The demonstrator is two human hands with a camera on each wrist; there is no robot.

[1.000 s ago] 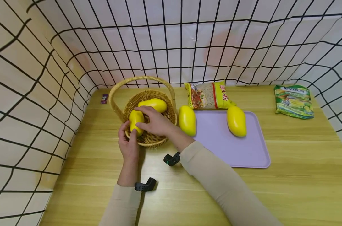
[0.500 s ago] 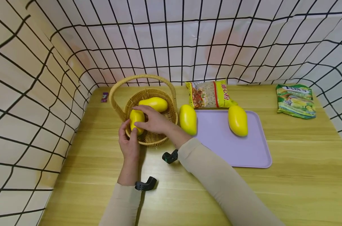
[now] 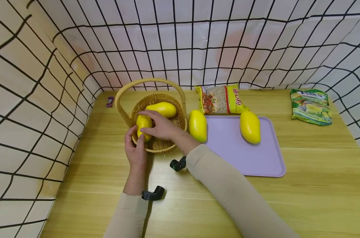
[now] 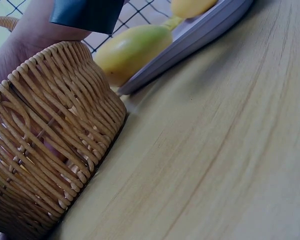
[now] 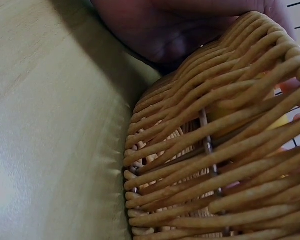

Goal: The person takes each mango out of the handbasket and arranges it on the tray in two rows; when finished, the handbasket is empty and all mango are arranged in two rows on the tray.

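Note:
In the head view a wicker basket (image 3: 160, 151) with a tall arched handle stands at the left of the table. A yellow mango (image 3: 144, 123) sits at its left inner side, and a second mango (image 3: 165, 108) lies behind it. My right hand (image 3: 164, 127) reaches over the basket and holds the first mango between thumb and fingers. At the left rim my left hand (image 3: 136, 152) grips the same mango's near left end, thumb on the near side. The right wrist view shows the left hand (image 5: 175, 25) outside the woven wall; its fingertips are mostly hidden there.
Right of the basket lies a lilac tray (image 3: 242, 163). One mango (image 3: 198, 126) leans at its left edge, another mango (image 3: 250, 127) lies on it. Behind are a yellow food bag (image 3: 218, 100), a green Fox's packet (image 3: 311, 106) and, far left, a small purple packet (image 3: 110, 102).
Both hands stay on the mango in the basket with hardly any movement. The whole head view shifted slightly between the first frame and the second.

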